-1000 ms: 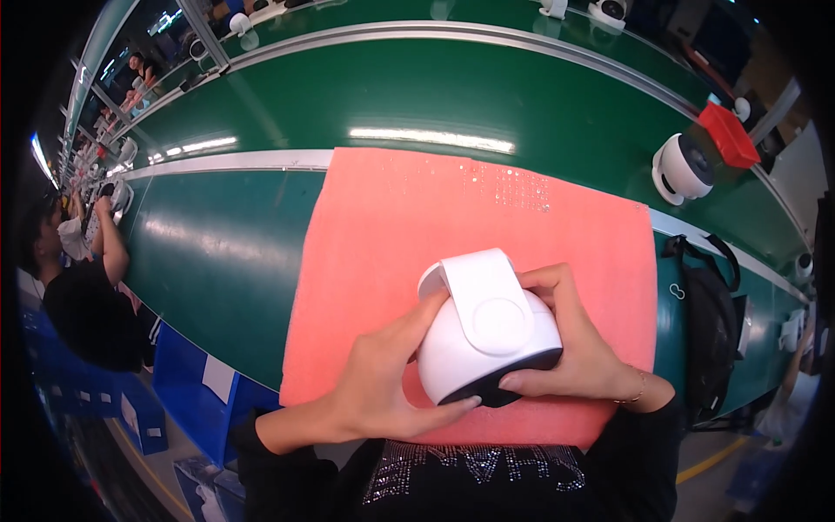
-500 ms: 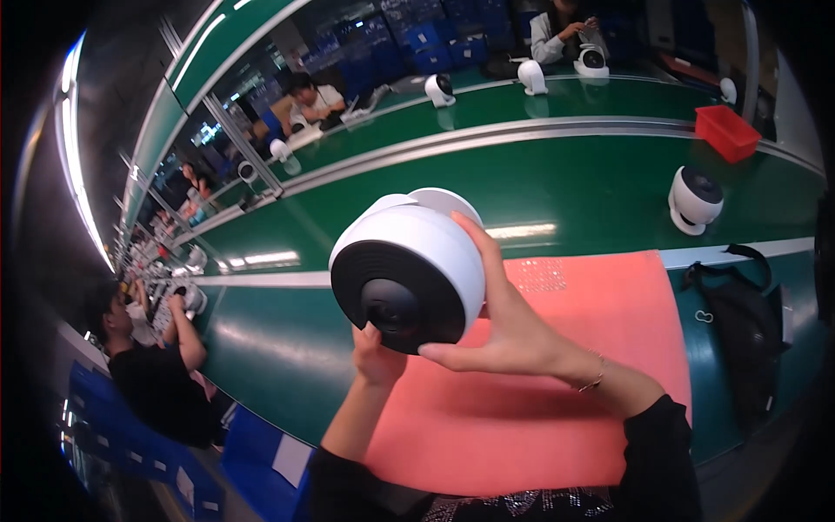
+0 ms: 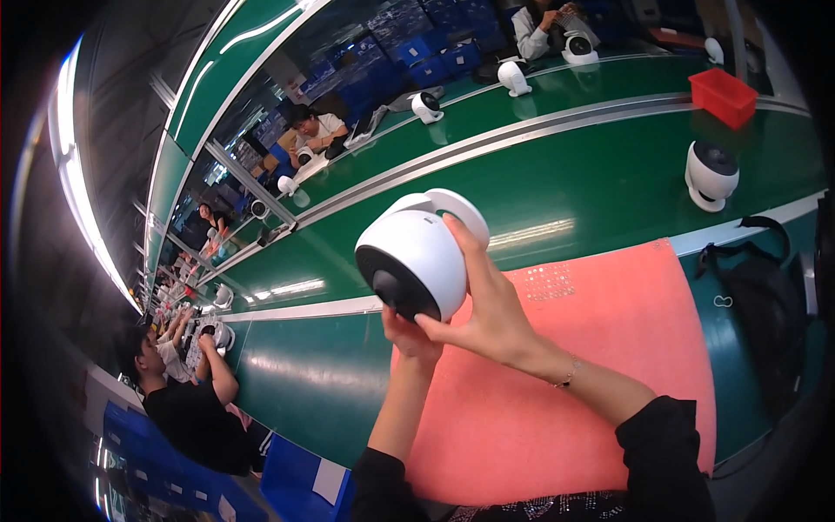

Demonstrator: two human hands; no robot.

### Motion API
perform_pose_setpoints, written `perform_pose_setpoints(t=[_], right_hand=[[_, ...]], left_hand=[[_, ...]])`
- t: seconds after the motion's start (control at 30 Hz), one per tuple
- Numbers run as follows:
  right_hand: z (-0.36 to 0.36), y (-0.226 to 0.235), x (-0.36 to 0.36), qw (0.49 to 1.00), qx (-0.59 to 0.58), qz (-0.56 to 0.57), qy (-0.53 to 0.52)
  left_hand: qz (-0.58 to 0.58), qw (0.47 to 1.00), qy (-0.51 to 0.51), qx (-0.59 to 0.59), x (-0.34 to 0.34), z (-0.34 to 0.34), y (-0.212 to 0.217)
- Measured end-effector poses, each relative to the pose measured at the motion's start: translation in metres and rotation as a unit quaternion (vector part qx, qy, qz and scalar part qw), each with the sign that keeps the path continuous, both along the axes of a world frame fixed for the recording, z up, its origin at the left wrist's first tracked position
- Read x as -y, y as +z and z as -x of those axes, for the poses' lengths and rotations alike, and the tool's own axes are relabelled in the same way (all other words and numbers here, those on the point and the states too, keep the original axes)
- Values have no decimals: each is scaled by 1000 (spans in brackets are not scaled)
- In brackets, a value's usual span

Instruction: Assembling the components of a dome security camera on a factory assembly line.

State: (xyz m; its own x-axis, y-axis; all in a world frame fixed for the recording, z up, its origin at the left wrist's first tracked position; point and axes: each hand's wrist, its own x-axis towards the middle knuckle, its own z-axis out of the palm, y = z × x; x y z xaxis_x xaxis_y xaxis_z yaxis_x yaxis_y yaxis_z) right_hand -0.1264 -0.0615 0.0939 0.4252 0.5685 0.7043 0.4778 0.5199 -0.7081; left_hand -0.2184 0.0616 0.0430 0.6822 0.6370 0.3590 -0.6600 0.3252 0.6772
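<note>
Raised above the pink mat [image 3: 591, 365] on the green table [image 3: 557, 187], the white round device [image 3: 419, 254] sits in the right hand [image 3: 487, 300], fingers wrapped around its side, while the left hand [image 3: 409, 335], mostly hidden beneath, apparently supports its underside.

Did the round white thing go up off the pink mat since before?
Yes. The round white device, earlier low over the pink mat, is now lifted above its far edge, in front of the green belt, held by both hands.
</note>
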Motion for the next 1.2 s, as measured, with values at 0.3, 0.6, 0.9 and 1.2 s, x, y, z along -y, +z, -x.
perform_pose_setpoints(t=[0.3,0.6,0.9,1.2], right_hand=[[-80,-43,-31,970,-243,-18,-7],[-175,-94,-9,842,-538,27,-26],[-109,-93,-41,821,-550,152,2],[-25,-153,-38,979,106,173,-13]], left_hand=[[-695,596,73,-396,24,-17,-57],[-722,561,78,-398,32,-17,-63],[-486,798,41,-353,27,-6,-70],[-340,876,26,-342,34,-15,-67]])
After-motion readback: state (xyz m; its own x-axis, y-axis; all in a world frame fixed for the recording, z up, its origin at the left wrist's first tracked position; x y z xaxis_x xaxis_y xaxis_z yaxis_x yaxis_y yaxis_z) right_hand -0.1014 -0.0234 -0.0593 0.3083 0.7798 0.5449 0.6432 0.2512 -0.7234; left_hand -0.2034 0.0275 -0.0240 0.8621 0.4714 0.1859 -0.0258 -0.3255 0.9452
